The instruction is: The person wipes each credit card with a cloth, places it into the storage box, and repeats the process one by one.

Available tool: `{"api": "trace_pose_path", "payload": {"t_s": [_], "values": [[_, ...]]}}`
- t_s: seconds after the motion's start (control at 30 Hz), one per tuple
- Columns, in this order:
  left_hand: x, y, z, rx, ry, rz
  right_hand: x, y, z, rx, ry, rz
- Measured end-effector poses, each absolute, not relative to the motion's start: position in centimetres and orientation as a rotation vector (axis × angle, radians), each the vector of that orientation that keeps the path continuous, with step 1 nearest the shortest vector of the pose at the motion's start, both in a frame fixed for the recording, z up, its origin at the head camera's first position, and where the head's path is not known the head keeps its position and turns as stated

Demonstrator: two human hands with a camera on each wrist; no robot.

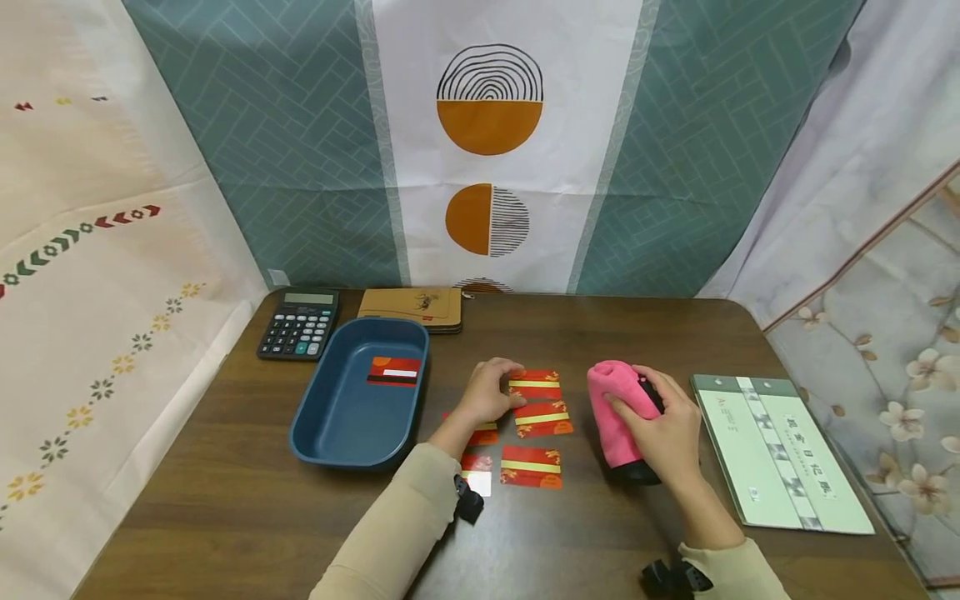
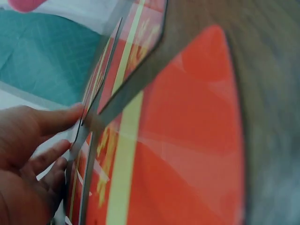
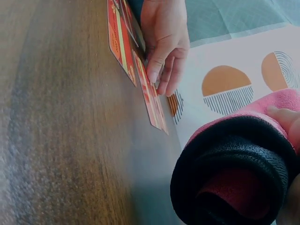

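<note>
On the table, my left hand (image 1: 491,392) holds the uppermost red card (image 1: 538,384) at its left end, thumb and forefinger at its opposite long edges. Right below that card lies another red card (image 1: 543,419), close to the thumb. Further red cards lie nearer me, two of them partly hidden by the left hand and sleeve. In the left wrist view a red card with a yellow stripe (image 2: 183,122) fills the foreground. My right hand (image 1: 663,425) grips a rolled pink cloth with black trim (image 1: 618,412), whose dark rolled end faces the right wrist view.
A blue tray (image 1: 307,417) stands left of the cards, with a red card (image 1: 393,372) inside. Behind it are a calculator (image 1: 298,325) and brown notebooks (image 1: 411,308). A pale green notebook (image 1: 783,454) lies at the right. Patterned curtains hang behind the table.
</note>
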State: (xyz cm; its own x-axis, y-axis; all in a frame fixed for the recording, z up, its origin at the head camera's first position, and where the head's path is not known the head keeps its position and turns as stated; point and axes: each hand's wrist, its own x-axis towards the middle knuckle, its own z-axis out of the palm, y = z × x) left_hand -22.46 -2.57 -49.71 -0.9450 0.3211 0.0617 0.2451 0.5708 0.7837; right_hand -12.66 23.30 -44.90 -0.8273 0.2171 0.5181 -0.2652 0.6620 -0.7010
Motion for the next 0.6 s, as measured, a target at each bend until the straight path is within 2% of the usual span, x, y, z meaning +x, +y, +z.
{"api": "trace_pose_path", "payload": {"t_s": [0.37,0.6], "values": [[-22.74,-2.19,-49.18,0.456,2.774,1.05,-12.62,23.59,-45.51,0.03,-2.309,1.098],[-22.28,-2.2,-49.08,0.391,2.75,1.158,-12.68,23.56,-45.53,0.022,-2.307,1.099]]}}
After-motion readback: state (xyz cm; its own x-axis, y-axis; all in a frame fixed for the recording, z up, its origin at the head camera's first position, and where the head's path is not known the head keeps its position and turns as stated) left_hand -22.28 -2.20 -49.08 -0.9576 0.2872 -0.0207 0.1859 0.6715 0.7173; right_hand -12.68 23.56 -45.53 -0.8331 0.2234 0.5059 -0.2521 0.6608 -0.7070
